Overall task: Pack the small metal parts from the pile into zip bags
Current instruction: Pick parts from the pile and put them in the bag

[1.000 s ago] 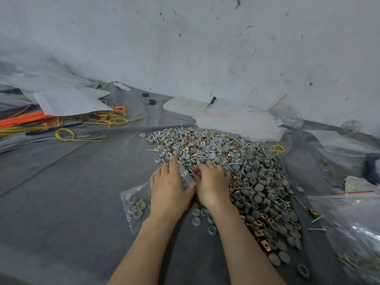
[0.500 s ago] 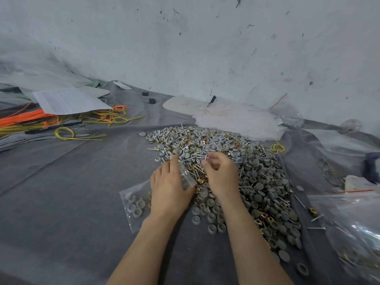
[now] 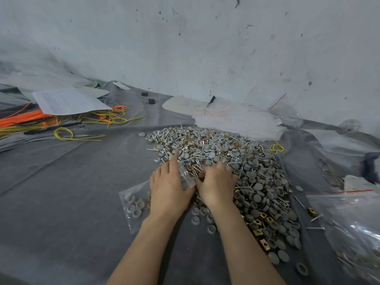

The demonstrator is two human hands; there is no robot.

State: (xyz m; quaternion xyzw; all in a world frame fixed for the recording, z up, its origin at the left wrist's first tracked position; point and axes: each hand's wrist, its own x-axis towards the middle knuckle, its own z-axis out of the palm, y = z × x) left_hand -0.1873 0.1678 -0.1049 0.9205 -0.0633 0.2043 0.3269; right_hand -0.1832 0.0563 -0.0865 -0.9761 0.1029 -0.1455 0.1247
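Grip of left hand [image 3: 167, 188] pinches zip bag [image 3: 133, 204] mouth. Right hand [image 3: 216, 185] curls into pile [image 3: 257, 171] beside it; grip contents hidden.

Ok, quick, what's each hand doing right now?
Left hand: holding the zip bag by its mouth.
Right hand: curled in the pile; contents cannot be told.

Shiny metal pile [image 3: 236, 161], matt grey cloth [image 3: 61, 192]
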